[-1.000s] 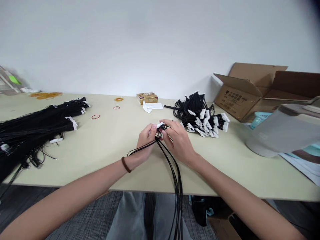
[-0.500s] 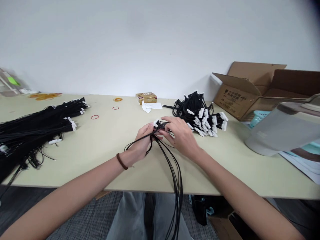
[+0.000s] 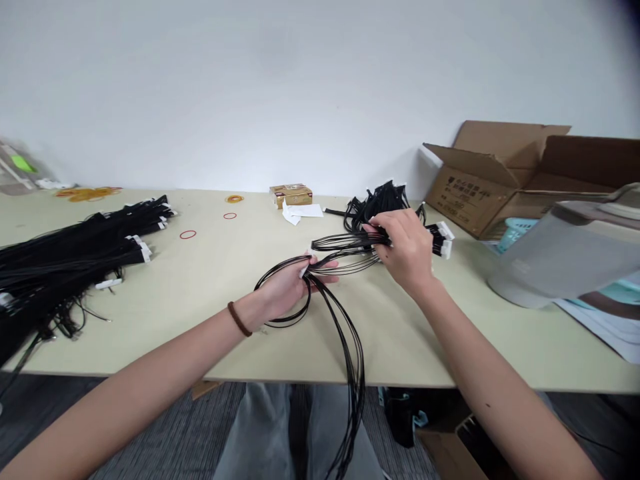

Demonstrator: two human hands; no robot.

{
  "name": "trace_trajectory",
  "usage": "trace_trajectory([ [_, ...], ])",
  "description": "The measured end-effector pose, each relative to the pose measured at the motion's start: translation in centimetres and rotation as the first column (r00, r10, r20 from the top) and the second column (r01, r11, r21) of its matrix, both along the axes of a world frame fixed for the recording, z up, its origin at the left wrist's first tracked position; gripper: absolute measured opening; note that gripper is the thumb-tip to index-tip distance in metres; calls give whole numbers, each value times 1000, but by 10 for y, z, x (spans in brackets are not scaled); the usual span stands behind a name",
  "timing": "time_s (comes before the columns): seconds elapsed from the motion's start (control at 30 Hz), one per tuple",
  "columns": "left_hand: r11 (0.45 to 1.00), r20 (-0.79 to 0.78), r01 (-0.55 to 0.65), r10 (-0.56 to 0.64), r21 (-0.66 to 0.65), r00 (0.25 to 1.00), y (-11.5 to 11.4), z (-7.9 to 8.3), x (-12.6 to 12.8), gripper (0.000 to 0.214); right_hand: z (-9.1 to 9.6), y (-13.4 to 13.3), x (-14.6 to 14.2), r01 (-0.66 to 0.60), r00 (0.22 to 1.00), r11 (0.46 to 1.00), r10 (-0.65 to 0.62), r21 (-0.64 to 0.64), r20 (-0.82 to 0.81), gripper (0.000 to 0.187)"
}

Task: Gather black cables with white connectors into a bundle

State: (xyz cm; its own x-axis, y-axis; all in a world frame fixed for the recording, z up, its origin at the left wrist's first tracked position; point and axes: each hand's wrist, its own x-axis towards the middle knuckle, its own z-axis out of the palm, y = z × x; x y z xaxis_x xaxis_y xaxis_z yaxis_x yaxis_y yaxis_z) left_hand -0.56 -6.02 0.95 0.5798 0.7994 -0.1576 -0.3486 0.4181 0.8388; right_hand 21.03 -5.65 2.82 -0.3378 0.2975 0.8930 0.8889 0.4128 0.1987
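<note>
My left hand (image 3: 289,288) is closed around a bundle of thin black cables (image 3: 345,333) near the middle of the beige table (image 3: 210,293). The cables loop round the hand and trail off the front edge toward my lap. My right hand (image 3: 406,250) pinches the far end of the same bundle, stretched out to the right. It sits just in front of a heap of coiled black cables with white connectors (image 3: 395,213).
A long pile of straight black cables (image 3: 70,253) lies at the left. Red rubber bands (image 3: 188,234), a small gold box (image 3: 291,195) and white paper lie at the back. An open cardboard box (image 3: 505,177) and a grey container (image 3: 565,253) stand at the right.
My right hand has drawn away from the left, up and to the right, pulling the cable ends out into a stretched loop. The left hand kept its grip in place.
</note>
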Motion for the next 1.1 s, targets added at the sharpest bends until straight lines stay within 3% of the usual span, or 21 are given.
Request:
trace_trajectory([
  [0.13, 994, 53, -107, 109, -37, 993, 0, 1, 3, 6, 3, -6, -8, 62, 997, 997, -60, -43, 40, 24],
  [0.2, 987, 81, -155, 159, -52, 984, 0, 1, 4, 9, 3, -11, -15, 60, 996, 998, -61, 23, 58, 34],
  [0.33, 985, 137, -164, 170, -56, 976, 3, 1, 4, 12, -7, -20, -29, -148, 977, 957, 103, 249, 187, 31],
  [0.4, 988, 154, -147, 152, -41, 976, 5, 0, 4, 13, -15, -21, -34, -208, 946, 956, 142, 209, 291, 22],
  [0.47, 990, 154, -135, 138, -30, 978, 5, 0, 4, 14, -22, -21, -38, -188, 936, 975, 143, 114, 320, 16],
  [0.63, 990, 130, -122, 129, -65, 983, -1, 4, 6, 15, -30, -18, -45, -196, 960, 979, 204, -61, 193, 15],
  [0.93, 990, 139, -100, 113, -98, 984, -6, 6, 8, 13, -32, -19, -48, -232, 963, 973, 232, -14, 136, 18],
  [1.1, 990, 142, -107, 120, -96, 983, -4, 4, 7, 14, -32, -19, -52, -251, 964, 963, 239, 103, 114, 19],
])
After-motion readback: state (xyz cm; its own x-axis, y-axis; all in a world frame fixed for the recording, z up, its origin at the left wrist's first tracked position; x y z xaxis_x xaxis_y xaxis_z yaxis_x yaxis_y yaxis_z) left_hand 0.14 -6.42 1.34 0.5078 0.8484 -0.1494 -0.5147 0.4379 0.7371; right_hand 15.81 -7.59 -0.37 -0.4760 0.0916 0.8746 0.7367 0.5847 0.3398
